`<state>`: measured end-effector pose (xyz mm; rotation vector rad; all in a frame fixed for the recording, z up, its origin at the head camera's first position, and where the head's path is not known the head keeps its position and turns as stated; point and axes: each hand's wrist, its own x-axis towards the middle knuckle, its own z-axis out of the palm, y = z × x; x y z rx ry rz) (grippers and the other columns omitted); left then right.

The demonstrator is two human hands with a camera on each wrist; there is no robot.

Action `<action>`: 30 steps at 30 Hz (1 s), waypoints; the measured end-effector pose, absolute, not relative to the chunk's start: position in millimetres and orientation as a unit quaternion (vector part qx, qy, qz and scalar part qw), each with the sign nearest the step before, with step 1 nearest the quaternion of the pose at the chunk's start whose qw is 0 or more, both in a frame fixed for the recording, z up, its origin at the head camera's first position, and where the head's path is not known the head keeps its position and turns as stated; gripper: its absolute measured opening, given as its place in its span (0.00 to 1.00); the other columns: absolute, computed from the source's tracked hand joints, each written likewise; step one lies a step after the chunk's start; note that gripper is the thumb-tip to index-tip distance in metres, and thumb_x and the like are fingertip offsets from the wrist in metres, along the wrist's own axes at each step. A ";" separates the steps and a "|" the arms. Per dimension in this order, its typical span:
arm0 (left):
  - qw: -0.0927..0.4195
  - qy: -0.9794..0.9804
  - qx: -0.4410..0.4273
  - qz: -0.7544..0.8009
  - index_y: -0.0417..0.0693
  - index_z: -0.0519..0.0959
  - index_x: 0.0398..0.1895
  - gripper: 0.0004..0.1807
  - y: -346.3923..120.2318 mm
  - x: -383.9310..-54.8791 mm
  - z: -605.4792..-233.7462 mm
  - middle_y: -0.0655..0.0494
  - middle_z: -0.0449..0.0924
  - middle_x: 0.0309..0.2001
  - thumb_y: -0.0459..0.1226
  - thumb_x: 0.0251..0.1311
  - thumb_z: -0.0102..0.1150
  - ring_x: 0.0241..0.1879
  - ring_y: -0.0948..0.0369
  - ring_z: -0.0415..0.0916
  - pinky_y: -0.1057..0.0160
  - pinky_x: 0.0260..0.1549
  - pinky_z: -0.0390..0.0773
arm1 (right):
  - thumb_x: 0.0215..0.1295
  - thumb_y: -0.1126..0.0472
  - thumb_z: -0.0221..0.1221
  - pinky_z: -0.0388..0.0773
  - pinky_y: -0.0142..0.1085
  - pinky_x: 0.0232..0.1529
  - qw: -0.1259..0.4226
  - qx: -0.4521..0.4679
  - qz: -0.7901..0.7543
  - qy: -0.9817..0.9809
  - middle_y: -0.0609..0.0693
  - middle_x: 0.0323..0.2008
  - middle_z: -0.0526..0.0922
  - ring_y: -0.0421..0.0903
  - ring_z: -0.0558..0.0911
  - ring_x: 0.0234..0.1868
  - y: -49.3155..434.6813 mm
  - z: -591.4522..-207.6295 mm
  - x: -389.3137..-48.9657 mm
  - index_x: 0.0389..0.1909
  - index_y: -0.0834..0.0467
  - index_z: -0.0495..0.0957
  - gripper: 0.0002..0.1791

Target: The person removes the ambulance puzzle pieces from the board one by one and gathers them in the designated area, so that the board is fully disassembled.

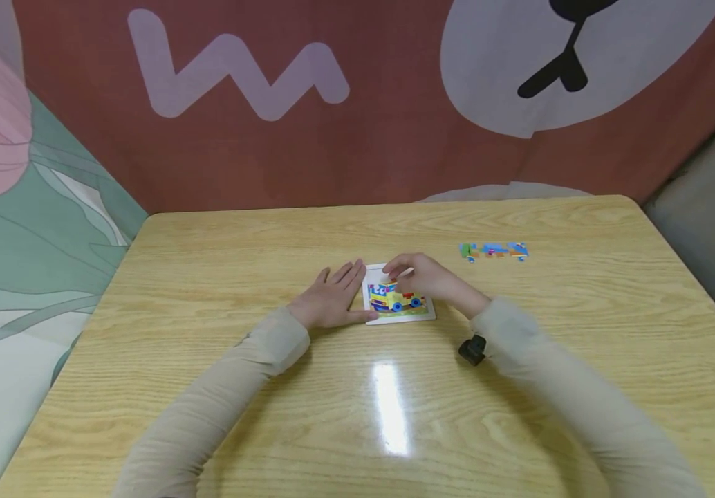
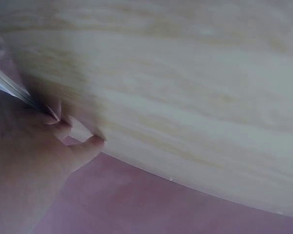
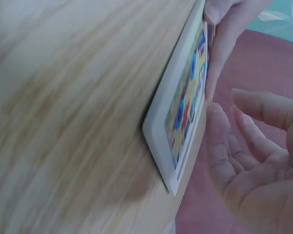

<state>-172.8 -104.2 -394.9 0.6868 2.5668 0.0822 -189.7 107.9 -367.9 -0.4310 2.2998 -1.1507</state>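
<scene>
A small jigsaw puzzle (image 1: 396,301) lies in a white-rimmed tray (image 1: 401,319) on the table. Its picture shows a yellow vehicle with blue wheels; the upper part of the tray looks white. My left hand (image 1: 332,299) rests along the tray's left edge, fingers stretched out and the thumb over the lower left corner. Over the upper right of the tray hovers my right hand (image 1: 429,277), its fingers loosely bent. In the right wrist view, that hand (image 3: 263,180) has thumb and fingers apart, with no piece visible between them.
Several loose puzzle pieces (image 1: 493,250) lie grouped on the table (image 1: 239,256), behind and right of the tray. A reddish printed cloth (image 1: 364,159) hangs at the table's back edge. A black device (image 1: 472,351) sits by the right wrist.
</scene>
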 end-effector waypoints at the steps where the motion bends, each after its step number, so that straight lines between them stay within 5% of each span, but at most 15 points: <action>1: 0.239 0.937 0.252 0.029 0.51 0.30 0.76 0.53 -104.3 -172.9 -395.1 0.56 0.26 0.78 0.71 0.61 0.33 0.78 0.58 0.28 0.44 0.74 0.36 | 0.64 0.70 0.53 0.80 0.41 0.49 0.265 -0.163 -0.423 0.851 0.65 0.54 0.77 0.59 0.78 0.55 106.4 -368.4 -189.1 0.58 0.67 0.72 0.21; 18: 0.236 0.937 0.256 0.013 0.50 0.29 0.76 0.52 -104.1 -173.4 -396.1 0.56 0.26 0.78 0.71 0.61 0.32 0.78 0.58 0.28 0.44 0.74 0.37 | 0.59 0.72 0.58 0.73 0.47 0.61 0.241 -0.210 -0.326 0.890 0.63 0.54 0.80 0.55 0.77 0.57 89.9 -377.4 -188.6 0.54 0.68 0.76 0.20; 30: 0.235 0.937 0.259 0.012 0.49 0.30 0.76 0.52 -103.8 -172.5 -393.9 0.55 0.26 0.78 0.70 0.62 0.33 0.78 0.57 0.28 0.43 0.74 0.37 | 0.60 0.69 0.61 0.73 0.45 0.58 0.237 -0.224 -0.312 0.893 0.62 0.52 0.75 0.55 0.75 0.54 88.8 -376.8 -186.1 0.53 0.66 0.78 0.19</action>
